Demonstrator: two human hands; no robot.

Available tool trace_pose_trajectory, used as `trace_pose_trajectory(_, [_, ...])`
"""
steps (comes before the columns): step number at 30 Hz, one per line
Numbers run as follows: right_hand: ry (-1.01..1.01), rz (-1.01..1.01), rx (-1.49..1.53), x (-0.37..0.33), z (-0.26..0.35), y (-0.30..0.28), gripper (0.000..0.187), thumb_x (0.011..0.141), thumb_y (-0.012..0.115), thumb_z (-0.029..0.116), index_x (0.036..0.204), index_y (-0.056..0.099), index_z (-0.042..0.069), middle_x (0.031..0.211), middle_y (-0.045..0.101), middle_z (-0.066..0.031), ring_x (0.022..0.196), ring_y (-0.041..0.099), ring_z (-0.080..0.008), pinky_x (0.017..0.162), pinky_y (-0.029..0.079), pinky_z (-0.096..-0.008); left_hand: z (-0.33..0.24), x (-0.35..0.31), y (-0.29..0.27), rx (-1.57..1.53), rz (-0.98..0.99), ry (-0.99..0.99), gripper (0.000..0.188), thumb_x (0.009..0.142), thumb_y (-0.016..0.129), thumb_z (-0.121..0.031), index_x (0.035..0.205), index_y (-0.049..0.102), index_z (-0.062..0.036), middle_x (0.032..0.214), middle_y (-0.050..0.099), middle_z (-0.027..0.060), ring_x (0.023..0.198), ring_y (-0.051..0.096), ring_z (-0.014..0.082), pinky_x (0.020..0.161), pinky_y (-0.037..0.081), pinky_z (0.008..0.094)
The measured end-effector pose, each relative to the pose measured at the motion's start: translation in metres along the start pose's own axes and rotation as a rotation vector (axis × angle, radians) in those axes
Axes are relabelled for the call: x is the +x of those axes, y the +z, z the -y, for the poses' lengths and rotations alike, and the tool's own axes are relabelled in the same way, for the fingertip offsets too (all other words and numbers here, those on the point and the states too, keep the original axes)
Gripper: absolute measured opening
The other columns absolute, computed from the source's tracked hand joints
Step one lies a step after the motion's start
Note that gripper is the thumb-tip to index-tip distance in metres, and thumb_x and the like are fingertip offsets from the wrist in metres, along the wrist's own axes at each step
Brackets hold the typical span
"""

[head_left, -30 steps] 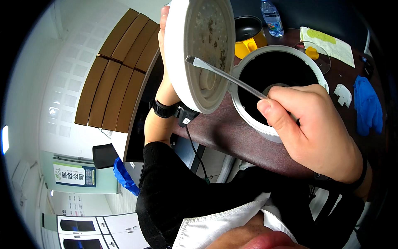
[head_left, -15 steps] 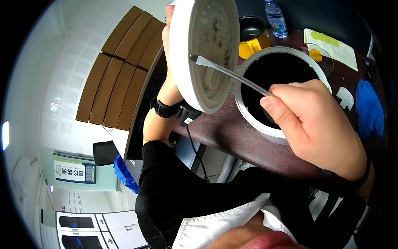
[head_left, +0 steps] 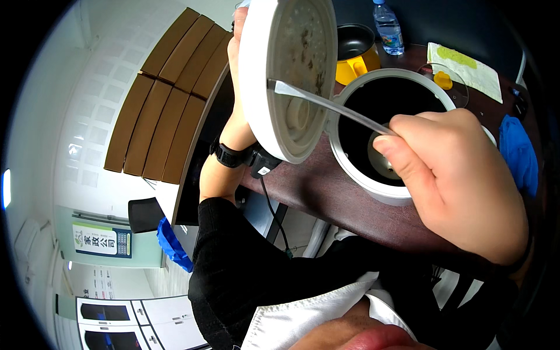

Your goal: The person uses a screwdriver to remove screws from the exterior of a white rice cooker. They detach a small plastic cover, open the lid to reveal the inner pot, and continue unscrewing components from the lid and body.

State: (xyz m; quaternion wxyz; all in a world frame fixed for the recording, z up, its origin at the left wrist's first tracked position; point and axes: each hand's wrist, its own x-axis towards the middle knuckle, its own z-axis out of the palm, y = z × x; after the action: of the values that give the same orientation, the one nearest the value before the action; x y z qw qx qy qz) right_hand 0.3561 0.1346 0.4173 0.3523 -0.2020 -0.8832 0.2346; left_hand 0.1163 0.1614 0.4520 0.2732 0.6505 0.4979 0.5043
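My left hand [head_left: 234,61] grips the far side of the raised white lid [head_left: 256,64] of a rice cooker, most of its fingers hidden behind it. The lid stands tilted up, its stained, clouded inner face turned right. My right hand [head_left: 455,175] is closed round a flat-bladed screwdriver [head_left: 332,106]; its handle is hidden in my fist. The flat tip lies at the lid's near rim, and I cannot tell whether it presses in. Right of the lid, the white cooker body [head_left: 350,160] stands with a dark inside and a round metal plate [head_left: 380,158] at its bottom, partly behind my hand.
On the dark brown table [head_left: 297,186] stand a yellow pot [head_left: 351,69] and a water bottle [head_left: 388,26]. A cloth [head_left: 487,81], a glass lid with a yellow knob [head_left: 443,80] and a blue cloth-like item [head_left: 518,154] lie at the right. Cardboard boxes [head_left: 157,93] are stacked at the left.
My right hand has shifted slightly right and down, uncovering more of the cooker's bottom plate. The screwdriver tip stays at the lid's rim, and my left hand keeps its hold.
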Motion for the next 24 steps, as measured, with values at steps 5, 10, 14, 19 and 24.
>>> trace_pose_trajectory(5, [0.105, 0.055, -0.127, -0.010, 0.011, -0.019, 0.030, 0.094, 0.057, 0.012, 0.068, 0.050, 0.000, 0.057, 0.047, -0.0131, 0.052, 0.048, -0.0285, 0.055, 0.036, -0.0385, 0.003, -0.003, 0.004, 0.009, -0.031, 0.011, 0.050, 0.095, 0.049, -0.041, 0.120, 0.055, 0.0011, 0.083, 0.067, 0.0147, 0.068, 0.069, 0.0218, 0.056, 0.056, 0.0286])
trace_pose_trajectory(10, [0.184, 0.131, -0.310, -0.012, 0.022, -0.038, 0.023, 0.094, 0.059, 0.015, 0.076, 0.060, 0.001, 0.064, 0.054, -0.0107, 0.067, 0.053, -0.0247, 0.065, 0.042, -0.0361, 0.000, -0.006, 0.003, 0.020, -0.082, 0.025, 0.048, 0.095, 0.050, -0.040, 0.120, 0.055, 0.0010, 0.082, 0.067, 0.0141, 0.067, 0.069, 0.0213, 0.056, 0.055, 0.0283])
trace_pose_trajectory(14, [0.113, -0.050, -0.480, -0.022, 0.023, -0.033, 0.018, 0.093, 0.062, 0.016, 0.086, 0.066, 0.000, 0.074, 0.060, -0.0098, 0.079, 0.056, -0.0236, 0.072, 0.044, -0.0338, -0.002, -0.004, 0.004, 0.033, -0.088, 0.034, 0.047, 0.095, 0.051, -0.038, 0.119, 0.056, 0.0009, 0.081, 0.067, 0.0137, 0.066, 0.069, 0.0210, 0.055, 0.055, 0.0280])
trace_pose_trajectory(19, [-0.046, -0.034, -0.268, -0.015, 0.010, -0.028, 0.024, 0.096, 0.057, 0.015, 0.077, 0.060, 0.001, 0.064, 0.055, -0.0070, 0.064, 0.053, -0.0194, 0.062, 0.043, -0.0321, -0.008, -0.003, 0.009, 0.072, -0.076, 0.044, 0.045, 0.095, 0.052, -0.037, 0.118, 0.056, 0.0008, 0.080, 0.068, 0.0132, 0.065, 0.069, 0.0206, 0.055, 0.055, 0.0277])
trace_pose_trajectory(24, [-0.088, -0.014, -0.112, -0.017, -0.004, -0.023, 0.040, 0.101, 0.049, 0.018, 0.064, 0.047, 0.001, 0.051, 0.043, -0.0051, 0.045, 0.039, -0.0152, 0.047, 0.033, -0.0307, -0.011, -0.008, 0.012, 0.133, -0.059, 0.033, 0.043, 0.095, 0.053, -0.035, 0.118, 0.057, 0.0007, 0.078, 0.068, 0.0127, 0.065, 0.068, 0.0201, 0.055, 0.054, 0.0273])
